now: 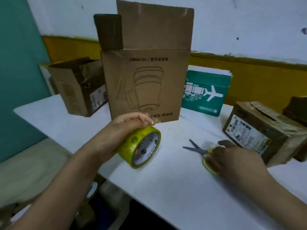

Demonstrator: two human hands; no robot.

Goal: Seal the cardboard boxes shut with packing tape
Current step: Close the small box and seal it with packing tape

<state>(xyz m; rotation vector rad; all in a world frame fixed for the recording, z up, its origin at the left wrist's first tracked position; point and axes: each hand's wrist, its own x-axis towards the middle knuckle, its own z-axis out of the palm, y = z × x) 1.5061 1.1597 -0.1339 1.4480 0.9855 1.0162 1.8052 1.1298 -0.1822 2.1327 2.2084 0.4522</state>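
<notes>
Gathering tools, left hand [131, 122] grips the tape roll [141, 145], right hand [232, 158] lies on the scissors [197, 149], grip unclear; next, probably fold the box [144, 85] flaps beyond them.

A tall brown cardboard box [146, 87] stands upright at 12 o'clock on the white worktop [166, 188], its top flaps raised and its printed outline upside down. The yellow-green tape roll [141, 146] sits tilted in front of it, gripped from above by the left hand [131, 122]. A smaller open brown box [79, 92] lies at 10 o'clock, a teal box [206, 93] at 1 o'clock, and a labelled brown box [259, 130] at 3 o'clock.
</notes>
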